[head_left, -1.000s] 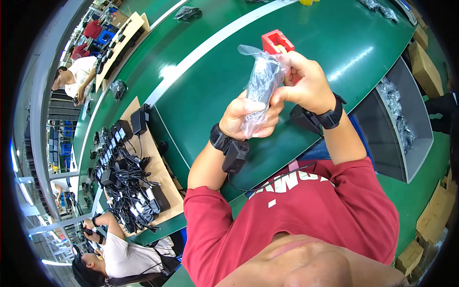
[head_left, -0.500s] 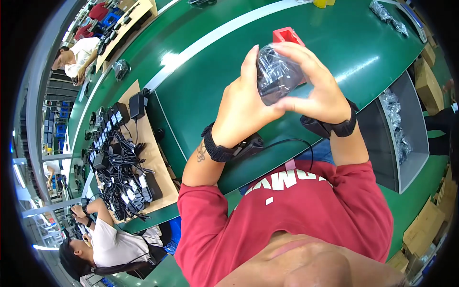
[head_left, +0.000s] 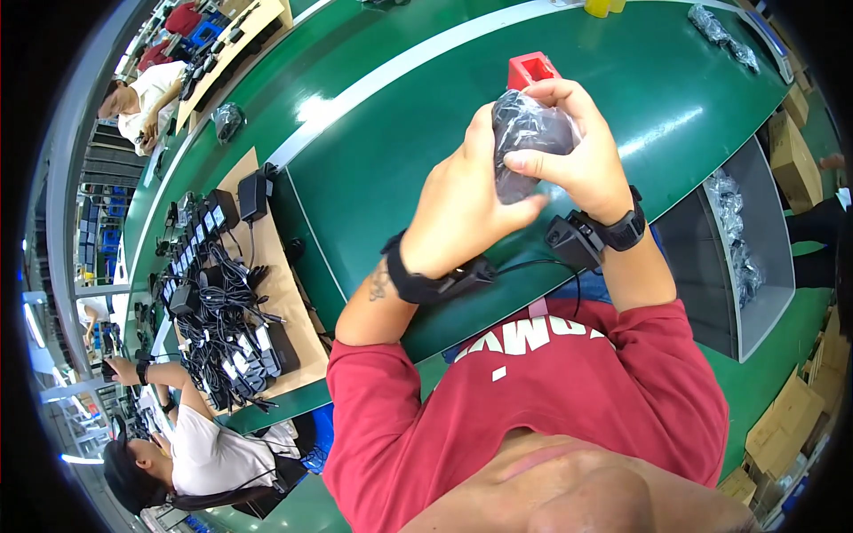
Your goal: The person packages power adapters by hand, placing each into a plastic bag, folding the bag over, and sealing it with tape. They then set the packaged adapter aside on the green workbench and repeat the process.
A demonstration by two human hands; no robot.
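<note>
Both hands clenched round crinkly clear plastic bag (head_left: 526,142) of dark rounded item: left hand (head_left: 462,209), right hand (head_left: 582,155); red block (head_left: 531,69) behind, glossy green table (head_left: 373,169).

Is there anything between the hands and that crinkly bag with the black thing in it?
No. Both the left hand and the right hand grip the clear bag directly, above the green table. The only layer is the bag's own plastic, wrapped round the dark part inside.

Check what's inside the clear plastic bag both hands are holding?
Inside the clear plastic bag: a dark, rounded bundle, black through the crinkled film. The left hand and right hand cover its sides and lower end, so what kind of item it is cannot be told.
</note>
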